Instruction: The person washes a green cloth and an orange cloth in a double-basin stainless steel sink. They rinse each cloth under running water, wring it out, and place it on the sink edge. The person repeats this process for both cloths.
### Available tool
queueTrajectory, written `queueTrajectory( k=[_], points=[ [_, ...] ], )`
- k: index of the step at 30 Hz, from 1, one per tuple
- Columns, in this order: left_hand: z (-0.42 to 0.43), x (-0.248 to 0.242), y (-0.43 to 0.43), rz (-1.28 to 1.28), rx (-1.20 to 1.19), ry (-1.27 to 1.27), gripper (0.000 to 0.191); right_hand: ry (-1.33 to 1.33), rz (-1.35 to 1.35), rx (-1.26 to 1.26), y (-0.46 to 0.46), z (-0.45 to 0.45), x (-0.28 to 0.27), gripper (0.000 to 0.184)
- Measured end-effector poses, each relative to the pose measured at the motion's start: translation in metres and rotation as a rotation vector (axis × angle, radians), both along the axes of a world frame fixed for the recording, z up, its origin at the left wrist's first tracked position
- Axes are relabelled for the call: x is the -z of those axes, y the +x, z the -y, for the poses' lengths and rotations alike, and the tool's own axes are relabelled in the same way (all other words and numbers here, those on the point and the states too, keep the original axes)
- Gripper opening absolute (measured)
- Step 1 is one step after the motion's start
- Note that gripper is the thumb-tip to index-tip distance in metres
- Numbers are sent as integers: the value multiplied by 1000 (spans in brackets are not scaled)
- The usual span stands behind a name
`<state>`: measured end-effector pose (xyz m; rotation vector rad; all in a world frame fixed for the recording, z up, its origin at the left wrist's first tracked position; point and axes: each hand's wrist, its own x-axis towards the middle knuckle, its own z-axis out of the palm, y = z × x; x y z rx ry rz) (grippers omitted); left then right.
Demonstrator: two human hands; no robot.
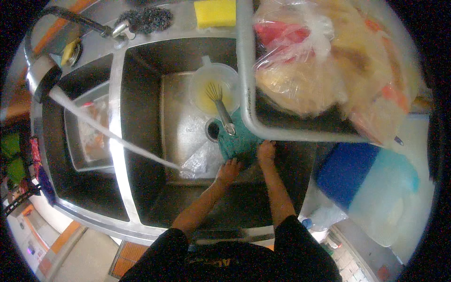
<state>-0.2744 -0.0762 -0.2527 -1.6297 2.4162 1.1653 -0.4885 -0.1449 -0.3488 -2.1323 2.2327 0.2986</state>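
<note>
My left hand point(229, 171) has its fingers curled over the near edge of a teal-green item point(238, 142), in the right-hand sink basin. At that item's right near corner, my right hand point(266, 152) is closed on it; whether it is cloth or plastic I cannot tell. Just beyond stands a translucent plastic jug point(195, 83) with yellowish liquid inside. A metal whisk point(221, 107) leans in the jug, its handle end over the teal item. Water point(116, 141) streams from the faucet sprayer point(44, 77) onto the basin floor, left of my hands.
A large translucent tub point(248, 70) overhangs the basin's right side, holding plastic bags of pale food point(299, 84). The left basin holds another tub point(72, 148). A yellow sponge point(215, 14) and dark scouring pad point(146, 19) lie behind. The drain point(212, 130) is beside the teal item.
</note>
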Motion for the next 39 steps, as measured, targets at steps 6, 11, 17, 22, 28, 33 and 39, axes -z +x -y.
queueTrajectory(
  k=[6, 11, 17, 22, 28, 33, 39],
  points=[
    [1, 43, 28, 59, 130, -100, 35, 269, 98, 76, 8, -3, -18, 68],
    [2, 24, 34, 3, 187, -134, 30, 373, 481, 480, 14, -1, -102, 75],
    [-10, 36, 53, -45, 47, -49, 32, 389, 187, 172, 74, -1, -181, 67],
    [-27, 55, 58, -10, -95, 111, 32, 489, 287, -518, 81, -73, -90, 55],
    [-12, 51, 51, 42, -320, 321, 30, 95, 104, -226, 58, 22, -83, 48],
    [-38, 89, 62, -87, -740, 657, 33, 239, 130, -361, 126, -17, -128, 45],
    [16, -3, 47, -74, -826, 527, 39, -32, 441, -76, 65, 45, -86, 40]
  ],
)
